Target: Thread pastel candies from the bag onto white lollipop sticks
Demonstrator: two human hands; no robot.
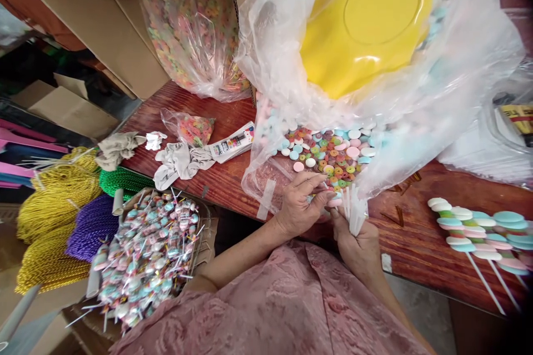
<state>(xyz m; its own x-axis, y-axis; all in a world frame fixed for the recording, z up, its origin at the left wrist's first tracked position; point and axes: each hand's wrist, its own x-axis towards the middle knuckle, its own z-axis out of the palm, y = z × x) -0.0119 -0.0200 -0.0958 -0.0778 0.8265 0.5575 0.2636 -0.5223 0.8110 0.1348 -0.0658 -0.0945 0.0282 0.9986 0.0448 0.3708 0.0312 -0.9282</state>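
Observation:
My left hand point(300, 203) is closed in a pinch at the near edge of a candy pile, thumb and forefinger against a pink-and-blue candy disc point(335, 199). What else those fingertips hold is partly hidden. My right hand point(361, 241) grips several thin white sticks point(348, 199), pointing up beside the disc. Just beyond both hands, small gummy rings point(338, 161) in red, orange and green lie among pastel candy discs point(353, 152). A large clear plastic bag point(275, 39) surrounds the pile, with a yellow scalloped plate point(358, 22) on top.
Finished candy skewers point(478, 233) lie at right on the wooden table point(225, 183). Left of the bag are a small gummy-ring bag point(194, 128), a label strip point(233, 143) and a crumpled cloth point(179, 163). A box of wrapped skewers point(154, 249) stands below the table edge.

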